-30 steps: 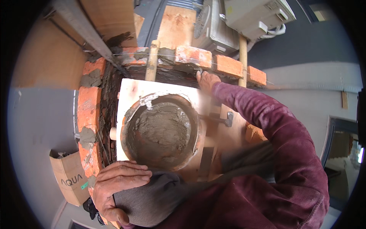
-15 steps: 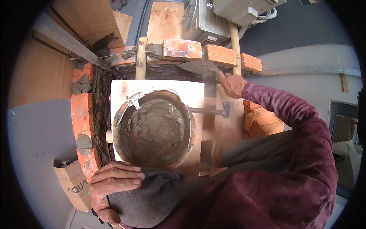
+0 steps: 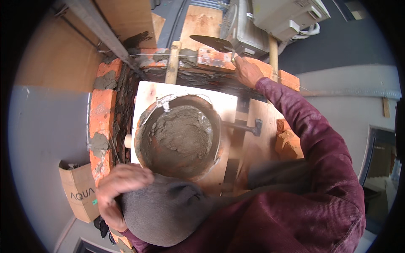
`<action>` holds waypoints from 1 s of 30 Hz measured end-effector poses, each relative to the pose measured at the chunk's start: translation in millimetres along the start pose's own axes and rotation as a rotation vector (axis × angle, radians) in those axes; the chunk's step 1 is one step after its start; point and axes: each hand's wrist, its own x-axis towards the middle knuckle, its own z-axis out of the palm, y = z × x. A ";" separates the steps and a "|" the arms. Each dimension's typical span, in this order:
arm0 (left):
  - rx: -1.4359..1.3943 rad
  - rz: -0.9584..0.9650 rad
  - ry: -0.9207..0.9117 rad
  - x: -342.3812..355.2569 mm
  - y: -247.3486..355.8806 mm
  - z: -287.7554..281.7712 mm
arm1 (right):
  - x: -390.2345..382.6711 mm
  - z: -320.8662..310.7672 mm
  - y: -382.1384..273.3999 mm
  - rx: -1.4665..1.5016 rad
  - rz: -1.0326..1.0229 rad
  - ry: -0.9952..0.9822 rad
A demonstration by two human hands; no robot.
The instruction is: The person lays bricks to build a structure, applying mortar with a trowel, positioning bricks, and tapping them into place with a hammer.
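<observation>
My right hand (image 3: 249,72) grips the handle of a trowel (image 3: 212,42) above the far brick wall. The blade points left, past the line of orange bricks (image 3: 216,58) and a taut string. My left hand (image 3: 123,182), blurred by motion, is beside my raised knee (image 3: 164,211), its fingers stretched out and holding nothing. Between my hands, a round tub (image 3: 142,143) holds wet grey mortar (image 3: 181,130). The tub sits on a pale wooden board (image 3: 230,103). A hammer (image 3: 256,127) lies right of the tub.
A left brick wall (image 3: 102,111) carries patches of mortar. Wooden poles (image 3: 173,63) cross the far wall. Stacked bricks (image 3: 289,143) lie at right. Air-conditioner units (image 3: 287,19) stand behind the wall. A cardboard box (image 3: 76,192) is at lower left.
My right hand has carried the trowel farther away and left, from inside the far wall to above its bricks. My left hand has lifted slightly beside the knee. The whole view has shifted.
</observation>
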 end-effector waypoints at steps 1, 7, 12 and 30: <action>0.046 -0.088 0.191 -5.9 -2.0 7.3 | 0.2 9.0 8.3 -0.036 0.009 -0.054; -0.094 -0.692 0.439 -51.1 -104.8 -24.0 | -5.6 -19.8 3.6 0.049 -0.028 0.020; -0.299 -0.718 0.237 -47.2 -132.3 -3.5 | -53.4 -196.2 -35.1 -0.093 -0.259 0.031; -0.253 -0.444 0.302 25.3 -71.5 9.8 | -81.1 -94.4 -181.1 -0.240 -0.652 -0.095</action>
